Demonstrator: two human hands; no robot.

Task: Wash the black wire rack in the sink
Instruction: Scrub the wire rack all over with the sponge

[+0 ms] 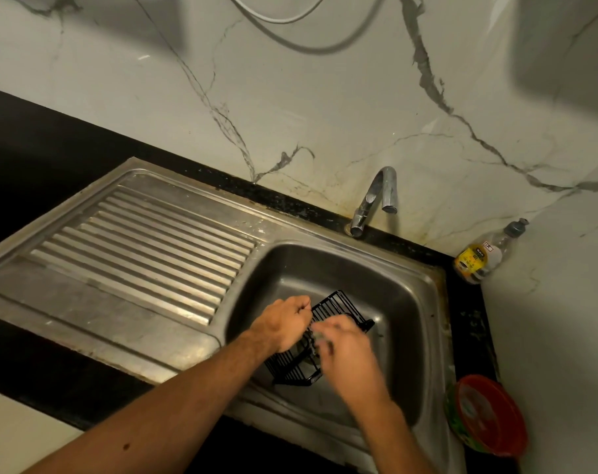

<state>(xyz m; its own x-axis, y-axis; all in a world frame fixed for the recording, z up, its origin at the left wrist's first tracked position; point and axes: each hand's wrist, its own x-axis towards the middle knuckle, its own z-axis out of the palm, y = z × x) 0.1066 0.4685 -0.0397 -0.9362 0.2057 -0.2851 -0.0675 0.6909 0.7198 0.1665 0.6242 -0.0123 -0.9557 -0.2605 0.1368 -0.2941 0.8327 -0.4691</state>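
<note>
Left hand [283, 323] grip curled on black wire rack [338, 311], right hand [350, 357] blurred, grip unclear

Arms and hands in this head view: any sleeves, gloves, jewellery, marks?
Both forearms are bare, no sleeves in view. Left hand and right hand wear no gloves; no rings or watch visible. The left forearm shows a small dark mole. The right hand is motion-blurred, so fine detail is unclear.

A dull, scuffed stainless-steel sink [424, 289] holds a matt black wire rack [338, 307], below a chrome tap [376, 200] and glossy veined marble wall [324, 97].
</note>
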